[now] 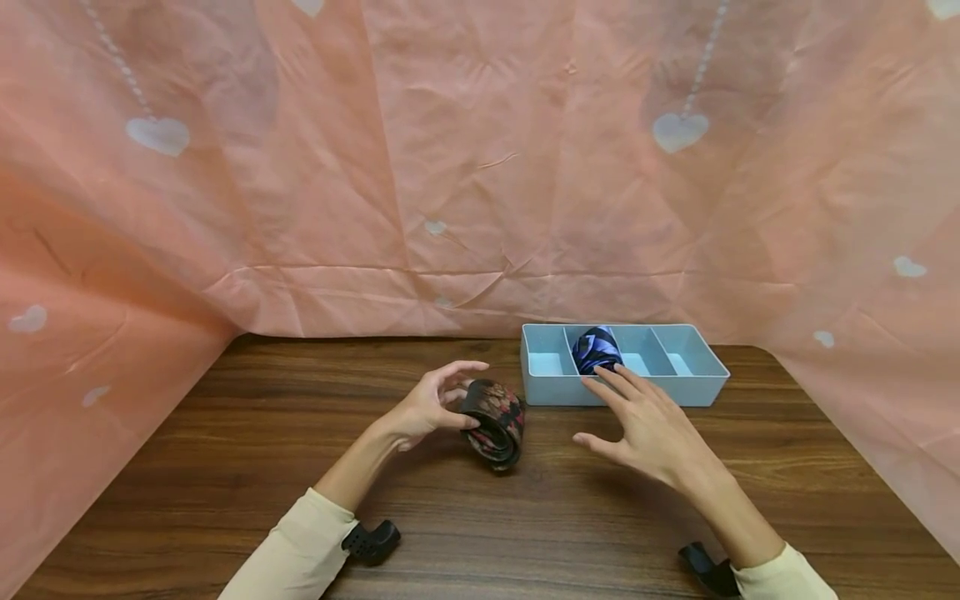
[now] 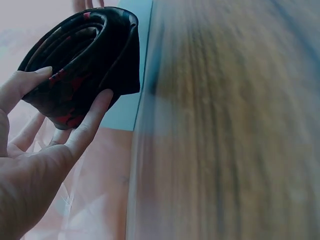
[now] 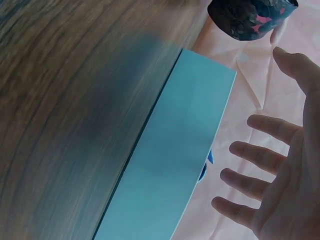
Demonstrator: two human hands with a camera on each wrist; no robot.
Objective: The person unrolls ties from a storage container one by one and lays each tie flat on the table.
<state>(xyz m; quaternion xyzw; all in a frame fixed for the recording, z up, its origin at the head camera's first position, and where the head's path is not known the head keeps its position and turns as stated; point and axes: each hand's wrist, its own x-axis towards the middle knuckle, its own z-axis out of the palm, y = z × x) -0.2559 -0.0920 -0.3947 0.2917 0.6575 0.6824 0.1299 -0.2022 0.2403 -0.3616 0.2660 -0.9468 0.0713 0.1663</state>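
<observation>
My left hand pinches a rolled-up dark necktie with a red and tan floral pattern. In the left wrist view the necktie's coiled layers show, with the thumb at its edge and other fingers along its side. A light blue box with several compartments stands at the back right. Inside its second compartment from the left sits a rolled blue patterned necktie. Fingers spread and holding nothing, my right hand hovers by the box's front wall; its fingertips overlap the blue necktie's lower edge in the head view.
Under everything lies a brown wood-grain table. A pink cloth with white hearts hangs behind the table and along both sides. The box's other compartments hold nothing visible. Black wrist devices sit at both sleeves.
</observation>
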